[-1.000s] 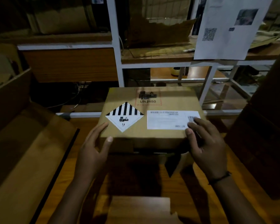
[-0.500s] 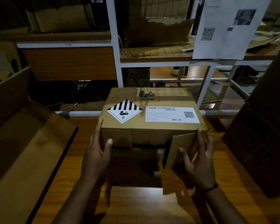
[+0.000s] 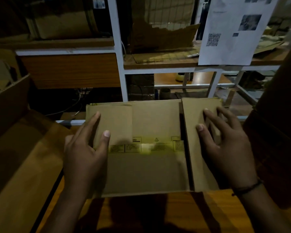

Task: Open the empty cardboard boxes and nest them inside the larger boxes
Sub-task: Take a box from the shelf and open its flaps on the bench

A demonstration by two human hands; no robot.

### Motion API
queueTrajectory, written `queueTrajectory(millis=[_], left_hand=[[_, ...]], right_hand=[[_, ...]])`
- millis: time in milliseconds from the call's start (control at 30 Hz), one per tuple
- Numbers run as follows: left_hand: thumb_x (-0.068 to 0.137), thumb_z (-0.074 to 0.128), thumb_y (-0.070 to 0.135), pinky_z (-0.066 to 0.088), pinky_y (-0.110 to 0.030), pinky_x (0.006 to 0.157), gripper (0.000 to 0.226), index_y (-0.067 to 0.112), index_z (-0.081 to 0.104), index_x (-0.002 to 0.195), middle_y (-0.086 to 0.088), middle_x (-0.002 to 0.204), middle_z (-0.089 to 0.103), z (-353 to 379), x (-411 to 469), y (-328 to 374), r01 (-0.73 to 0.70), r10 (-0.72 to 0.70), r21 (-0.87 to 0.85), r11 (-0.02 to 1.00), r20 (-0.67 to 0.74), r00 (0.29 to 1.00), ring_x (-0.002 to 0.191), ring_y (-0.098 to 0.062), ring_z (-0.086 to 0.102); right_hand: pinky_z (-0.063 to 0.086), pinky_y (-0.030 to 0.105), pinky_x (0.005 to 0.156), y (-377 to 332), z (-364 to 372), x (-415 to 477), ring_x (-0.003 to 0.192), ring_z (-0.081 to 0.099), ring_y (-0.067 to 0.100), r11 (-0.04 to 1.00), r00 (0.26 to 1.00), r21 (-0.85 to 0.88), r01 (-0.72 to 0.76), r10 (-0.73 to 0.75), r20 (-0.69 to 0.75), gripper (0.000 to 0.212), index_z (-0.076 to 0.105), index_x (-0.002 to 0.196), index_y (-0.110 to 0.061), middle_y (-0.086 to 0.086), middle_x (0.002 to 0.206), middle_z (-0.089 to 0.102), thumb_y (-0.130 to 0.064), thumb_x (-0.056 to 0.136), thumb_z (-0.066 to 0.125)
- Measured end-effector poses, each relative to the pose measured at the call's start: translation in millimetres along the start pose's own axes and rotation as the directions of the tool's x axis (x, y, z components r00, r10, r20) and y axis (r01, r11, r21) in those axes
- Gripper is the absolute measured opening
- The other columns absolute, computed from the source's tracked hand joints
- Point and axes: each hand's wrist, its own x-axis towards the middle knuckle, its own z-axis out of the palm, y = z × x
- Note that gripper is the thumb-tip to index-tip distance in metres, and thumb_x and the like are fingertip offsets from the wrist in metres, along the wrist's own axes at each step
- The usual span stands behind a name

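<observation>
A small brown cardboard box (image 3: 154, 125) stands on the wooden table (image 3: 208, 211) in front of me, its flapped side turned up toward me. A yellow tape strip with printed warnings crosses its middle. My left hand (image 3: 84, 155) rests on the left short flap, fingers straight, thumb lying on the flap's face. My right hand (image 3: 225, 148) lies flat with spread fingers on the right short flap, which sits slightly apart from the long flaps across a dark gap. A larger open box (image 3: 15, 157) stands to the left.
A dark cardboard box (image 3: 275, 148) rises at the right edge. Behind the table is a white metal shelf frame (image 3: 119, 64) holding torn cardboard and a hanging printed sheet (image 3: 230, 31). Cables lie in the dark gap at the back left.
The box has been tipped over so the labelled face with the striped diamond is gone from sight and the flapped side faces me. Both hands moved from its lower edges onto the short flaps.
</observation>
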Motion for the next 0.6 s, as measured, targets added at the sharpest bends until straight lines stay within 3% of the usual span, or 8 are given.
queueTrajectory(millis=[167, 300, 467, 600], left_hand=[[0.103, 0.041, 0.055, 0.042, -0.054, 0.102, 0.055, 0.051, 0.028, 0.156, -0.002, 0.162, 0.035, 4, 11, 11, 0.047, -0.067, 0.14, 0.989, 0.14, 0.988, 0.144, -0.035, 0.029], [0.103, 0.03, 0.062, 0.027, -0.057, 0.117, 0.052, 0.054, 0.031, 0.154, -0.004, 0.171, 0.01, 15, 14, 19, -0.032, -0.029, 0.255, 0.966, 0.231, 0.973, 0.152, -0.036, 0.015], [0.107, 0.032, 0.051, 0.007, -0.054, 0.125, 0.047, 0.048, 0.038, 0.153, 0.0, 0.17, 0.02, 34, 30, 23, -0.132, 0.033, 0.287, 0.949, 0.326, 0.945, 0.156, -0.031, 0.004], [0.104, 0.032, 0.055, 0.008, -0.055, 0.126, 0.05, 0.04, 0.039, 0.151, -0.002, 0.164, 0.033, 58, 41, 37, -0.167, 0.011, 0.406, 0.898, 0.358, 0.934, 0.153, -0.032, 0.018]], right_hand=[[0.035, 0.062, 0.107, -15, 14, 9, 0.144, 0.035, 0.033, 0.983, 0.983, -0.184, 0.011, 0.023, 0.183, 0.057, 0.037, 0.152, -0.042, -0.001, 0.164, 0.028, -0.064, 0.1, 0.029], [0.028, 0.062, 0.111, -18, 23, 10, 0.148, 0.022, 0.042, 0.947, 0.949, -0.32, 0.039, 0.065, 0.309, 0.077, 0.017, 0.158, -0.044, -0.003, 0.169, 0.015, -0.079, 0.089, 0.01], [0.004, 0.06, 0.121, -23, 22, 15, 0.154, -0.003, 0.039, 0.941, 0.882, -0.332, 0.064, 0.103, 0.461, 0.097, -0.001, 0.159, -0.043, -0.004, 0.17, -0.002, -0.094, 0.078, 0.014], [0.004, 0.057, 0.124, -26, 23, 14, 0.155, 0.001, 0.035, 0.925, 0.85, -0.337, 0.176, 0.03, 0.526, 0.081, -0.006, 0.158, -0.046, -0.005, 0.17, -0.001, -0.079, 0.092, 0.026]])
